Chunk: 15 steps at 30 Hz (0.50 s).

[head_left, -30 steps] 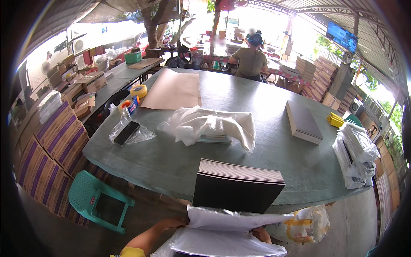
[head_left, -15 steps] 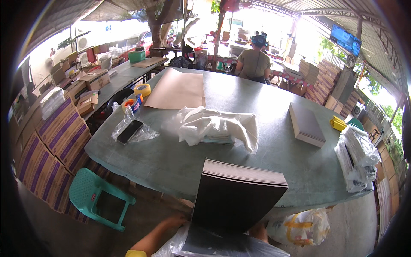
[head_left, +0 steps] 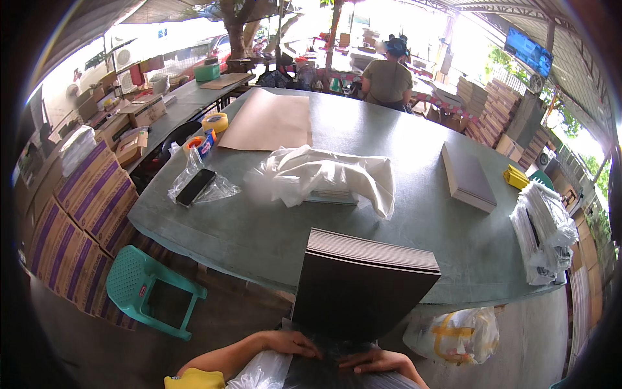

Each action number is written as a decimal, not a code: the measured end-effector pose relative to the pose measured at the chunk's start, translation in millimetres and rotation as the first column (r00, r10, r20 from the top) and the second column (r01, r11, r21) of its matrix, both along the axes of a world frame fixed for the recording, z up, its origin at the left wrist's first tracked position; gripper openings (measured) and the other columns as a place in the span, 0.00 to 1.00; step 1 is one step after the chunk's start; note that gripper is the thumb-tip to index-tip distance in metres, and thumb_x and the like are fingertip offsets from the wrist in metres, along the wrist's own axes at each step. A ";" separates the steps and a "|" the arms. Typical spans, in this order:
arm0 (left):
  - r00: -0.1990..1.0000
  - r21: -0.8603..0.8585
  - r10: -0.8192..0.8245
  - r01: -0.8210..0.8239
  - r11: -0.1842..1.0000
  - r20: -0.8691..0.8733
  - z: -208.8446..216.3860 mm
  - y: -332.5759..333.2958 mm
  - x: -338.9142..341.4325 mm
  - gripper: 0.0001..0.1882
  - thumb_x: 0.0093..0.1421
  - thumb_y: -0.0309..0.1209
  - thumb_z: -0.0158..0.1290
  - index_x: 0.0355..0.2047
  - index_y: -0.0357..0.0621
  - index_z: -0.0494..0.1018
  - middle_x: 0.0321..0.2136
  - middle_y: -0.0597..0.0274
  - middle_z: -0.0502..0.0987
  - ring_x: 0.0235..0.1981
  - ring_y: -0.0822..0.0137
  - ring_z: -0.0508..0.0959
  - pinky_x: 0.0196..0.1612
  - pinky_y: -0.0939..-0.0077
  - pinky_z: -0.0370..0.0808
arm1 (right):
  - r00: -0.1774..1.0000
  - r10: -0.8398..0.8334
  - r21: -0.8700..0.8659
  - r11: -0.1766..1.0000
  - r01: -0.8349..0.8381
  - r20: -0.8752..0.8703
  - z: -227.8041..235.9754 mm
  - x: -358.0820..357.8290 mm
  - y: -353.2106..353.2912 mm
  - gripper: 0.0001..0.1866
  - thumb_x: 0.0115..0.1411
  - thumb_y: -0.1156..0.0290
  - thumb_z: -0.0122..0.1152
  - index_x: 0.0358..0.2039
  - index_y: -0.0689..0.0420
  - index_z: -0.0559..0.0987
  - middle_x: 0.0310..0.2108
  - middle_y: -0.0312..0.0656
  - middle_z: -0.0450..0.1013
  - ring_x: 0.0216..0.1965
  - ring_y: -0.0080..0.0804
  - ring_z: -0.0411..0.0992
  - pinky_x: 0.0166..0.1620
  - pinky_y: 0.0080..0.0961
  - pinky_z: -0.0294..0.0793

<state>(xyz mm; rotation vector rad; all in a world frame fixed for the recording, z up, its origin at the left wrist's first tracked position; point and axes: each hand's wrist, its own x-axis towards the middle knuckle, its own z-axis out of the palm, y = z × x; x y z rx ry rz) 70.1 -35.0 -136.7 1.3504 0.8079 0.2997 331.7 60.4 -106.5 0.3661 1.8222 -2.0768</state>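
A thick black stack of sheets or boards (head_left: 364, 301) with pale, layered edges stands tilted at the near edge of the green table (head_left: 253, 240). Clear plastic (head_left: 258, 371) lies around its lower end, over my lap. My left hand (head_left: 293, 342) rests on the plastic-covered dark surface just below the stack, fingers stretched inward. Facing it, my right hand (head_left: 376, 360) lies on the same surface, its fingers extended and slightly apart. Both hands touch the covering; neither plainly grips anything. The stack's lower end is partly hidden by the plastic.
On the table are a white plastic sheet (head_left: 337, 170), brown paper (head_left: 272, 120), a phone (head_left: 195, 188), tape rolls (head_left: 215, 122), a grey-topped stack (head_left: 468, 175) and bagged bundles (head_left: 543, 233). A green stool (head_left: 146, 285) stands left, a taped bag (head_left: 457, 337) right. A person (head_left: 387, 81) sits beyond.
My hands have come from the sides of the stack, where they were partly hidden, to lie below it on the plastic. The view has shifted slightly; the stack stays tilted at the table edge.
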 end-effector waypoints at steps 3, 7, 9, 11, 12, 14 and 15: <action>0.978 0.033 0.193 -0.191 0.981 -0.077 -77.5 -8.2 -18.4 0.18 0.58 0.39 0.41 0.45 0.44 0.67 0.44 0.60 0.69 0.46 0.71 0.65 0.48 0.77 0.61 | 0.976 -0.148 -0.081 0.983 0.163 0.160 -30.5 7.1 6.8 0.21 0.54 0.62 0.51 0.47 0.59 0.68 0.50 0.42 0.61 0.54 0.29 0.54 0.55 0.21 0.50; 0.983 0.207 0.182 -0.174 0.963 -0.019 -119.4 -14.1 -84.4 0.18 0.56 0.39 0.40 0.44 0.46 0.67 0.41 0.61 0.70 0.44 0.69 0.68 0.45 0.75 0.64 | 0.956 -0.197 -0.056 0.975 0.213 0.216 -76.0 17.0 18.0 0.22 0.55 0.59 0.50 0.47 0.57 0.67 0.49 0.41 0.62 0.53 0.28 0.56 0.54 0.21 0.53; 0.964 0.266 0.153 -0.092 0.960 -0.219 -105.2 -14.8 -136.1 0.16 0.55 0.37 0.41 0.41 0.45 0.70 0.37 0.59 0.73 0.40 0.65 0.71 0.42 0.73 0.66 | 0.966 -0.161 -0.001 0.986 0.165 0.204 -92.6 11.8 20.8 0.22 0.55 0.56 0.48 0.46 0.56 0.69 0.48 0.41 0.63 0.51 0.28 0.58 0.52 0.22 0.55; 0.533 0.314 0.320 -0.104 0.944 -0.783 31.0 25.5 -133.5 0.11 0.51 0.34 0.47 0.32 0.43 0.73 0.30 0.55 0.75 0.30 0.59 0.74 0.36 0.71 0.69 | 0.955 -0.166 0.043 0.986 0.160 0.247 -109.6 12.3 22.1 0.22 0.55 0.52 0.46 0.43 0.55 0.71 0.45 0.42 0.66 0.48 0.29 0.61 0.50 0.23 0.58; 0.465 0.470 0.529 -0.247 0.847 -0.710 55.3 31.3 -147.2 0.09 0.49 0.31 0.48 0.29 0.40 0.73 0.27 0.56 0.75 0.26 0.59 0.74 0.33 0.72 0.70 | 0.942 -0.205 0.168 0.972 0.164 0.267 -100.4 4.6 20.1 0.23 0.55 0.51 0.45 0.42 0.55 0.72 0.43 0.43 0.67 0.47 0.30 0.62 0.49 0.24 0.59; 0.380 0.762 0.903 -0.518 0.388 -0.202 109.4 58.4 -140.0 0.06 0.49 0.28 0.48 0.25 0.39 0.72 0.22 0.58 0.74 0.22 0.65 0.73 0.28 0.75 0.70 | 0.909 -0.301 0.414 0.895 0.166 0.288 -70.4 -8.9 22.6 0.24 0.54 0.49 0.44 0.40 0.55 0.73 0.40 0.45 0.69 0.44 0.34 0.65 0.47 0.25 0.61; 0.373 0.802 0.924 -0.524 0.285 -0.085 130.6 75.8 -133.6 0.05 0.49 0.27 0.49 0.25 0.39 0.72 0.22 0.57 0.74 0.23 0.65 0.73 0.27 0.76 0.69 | 0.909 -0.324 0.442 0.877 0.185 0.263 -72.9 -8.5 23.7 0.24 0.54 0.49 0.44 0.40 0.55 0.73 0.39 0.46 0.70 0.43 0.36 0.66 0.47 0.26 0.61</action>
